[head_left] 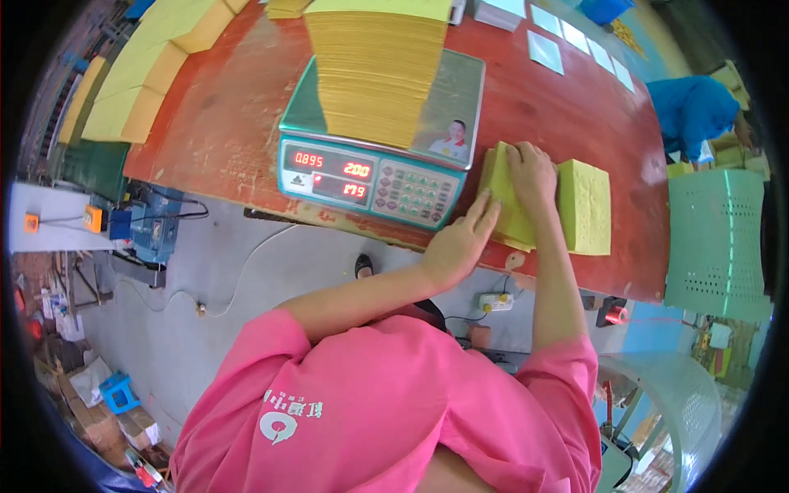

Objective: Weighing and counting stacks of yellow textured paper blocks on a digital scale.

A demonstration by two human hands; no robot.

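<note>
A block-like stack of yellow paper sheets (511, 215) lies on the red table, just right of a digital scale (371, 182). My right hand (532, 177) is laid over it, its fingers bent toward the far end. Against the stack's near left side rests my left hand (462, 243), fingers stretched out and lying along it. A second yellow stack (586, 209) stands close by on the right. On the scale's pan sits a tall stack of yellow paper (374, 78), and red digits glow on the display. My palms and the stack's underside are hidden.
More yellow stacks (131, 113) line the table's far left. White-blue cards (545, 52) lie at the far right of the red tabletop (222, 115). A green perforated chair back (713, 242) stands beyond its right edge. A person in blue (694, 111) bends nearby.
</note>
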